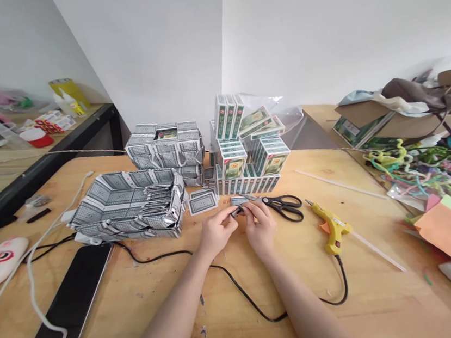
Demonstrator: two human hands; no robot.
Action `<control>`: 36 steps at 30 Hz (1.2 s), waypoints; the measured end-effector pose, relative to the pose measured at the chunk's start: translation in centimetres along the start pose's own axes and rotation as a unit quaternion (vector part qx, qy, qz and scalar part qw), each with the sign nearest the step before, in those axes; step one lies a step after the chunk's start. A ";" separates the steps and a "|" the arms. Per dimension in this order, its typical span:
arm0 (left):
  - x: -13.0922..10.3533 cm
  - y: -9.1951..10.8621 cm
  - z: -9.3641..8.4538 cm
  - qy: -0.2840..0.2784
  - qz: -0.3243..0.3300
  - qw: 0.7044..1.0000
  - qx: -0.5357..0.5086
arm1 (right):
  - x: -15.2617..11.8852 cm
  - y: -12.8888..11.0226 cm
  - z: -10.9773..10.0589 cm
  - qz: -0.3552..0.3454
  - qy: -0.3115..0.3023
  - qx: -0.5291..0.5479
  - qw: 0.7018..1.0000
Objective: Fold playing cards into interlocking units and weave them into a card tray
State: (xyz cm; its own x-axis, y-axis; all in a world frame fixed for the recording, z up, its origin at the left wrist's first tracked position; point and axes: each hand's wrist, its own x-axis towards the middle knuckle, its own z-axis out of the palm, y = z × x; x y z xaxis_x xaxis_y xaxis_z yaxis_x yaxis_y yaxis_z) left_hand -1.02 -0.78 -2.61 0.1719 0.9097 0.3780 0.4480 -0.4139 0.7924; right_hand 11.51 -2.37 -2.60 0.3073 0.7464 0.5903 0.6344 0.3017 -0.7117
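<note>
My left hand (216,230) and my right hand (260,225) meet at the middle of the table. Between their fingertips they pinch a small folded playing card (237,211), mostly covered by the fingers. Just beyond the fingers lie black-handled scissors (287,206), their blades partly hidden behind my right hand. Loose patterned playing cards (202,201) lie to the left of the hands. Farther left is an open box woven from folded cards (126,203), with a bundle of folded strips inside its right end.
Stacked green card packs (245,161) stand behind the hands, beside another woven card box (165,146). A yellow glue gun (331,227) lies right, its black cord looping in front. Left are a phone (72,297) and white cable (32,286). Colored pipe cleaners (434,165) pile far right.
</note>
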 end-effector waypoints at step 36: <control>0.5 -0.7 -0.1 0.067 0.026 0.997 -0.021 | -0.2 -0.3 0.1 -0.016 -0.070 -0.002 0.997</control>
State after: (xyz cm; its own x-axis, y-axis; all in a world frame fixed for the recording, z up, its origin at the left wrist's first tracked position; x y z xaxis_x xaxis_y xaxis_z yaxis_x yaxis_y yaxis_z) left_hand -1.33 -0.04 -2.96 0.0748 0.8753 0.4777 0.4044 -0.4645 0.7878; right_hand 11.21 -2.49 -2.55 0.1849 0.8122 0.5534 0.6446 0.3248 -0.6921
